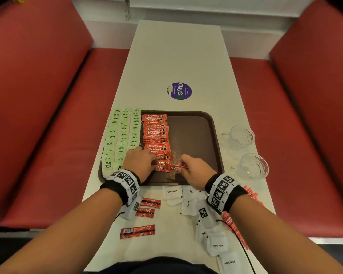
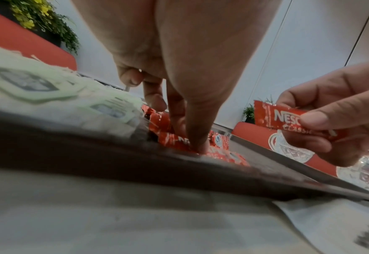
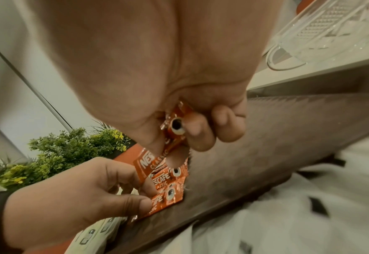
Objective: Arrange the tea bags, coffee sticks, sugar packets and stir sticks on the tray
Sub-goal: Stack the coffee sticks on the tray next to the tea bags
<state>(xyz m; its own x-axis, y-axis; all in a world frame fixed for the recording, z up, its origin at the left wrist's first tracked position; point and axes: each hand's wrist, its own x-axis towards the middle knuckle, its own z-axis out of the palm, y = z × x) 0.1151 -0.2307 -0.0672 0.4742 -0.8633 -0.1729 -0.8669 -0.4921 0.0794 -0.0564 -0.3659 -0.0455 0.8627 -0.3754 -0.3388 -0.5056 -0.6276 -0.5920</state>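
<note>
My right hand (image 1: 194, 171) pinches one red coffee stick (image 1: 175, 167) between thumb and fingers, holding it just above the near end of the column of coffee sticks (image 1: 156, 135) on the brown tray (image 1: 216, 147). My left hand (image 1: 141, 163) presses its fingertips (image 2: 197, 146) down on the nearest sticks in that column. Three rows of green tea bags (image 1: 121, 139) fill the tray's left side and overlap its left rim. The tray's right half is bare up to its raised rim. On the tabletop (image 1: 176, 56) near me lie loose coffee sticks (image 1: 137, 231) and white sugar packets (image 1: 188, 206), with red stir sticks (image 1: 251, 194) at the right edge. Two glass cups (image 1: 253, 165) stand just beside the tray's right rim.
</note>
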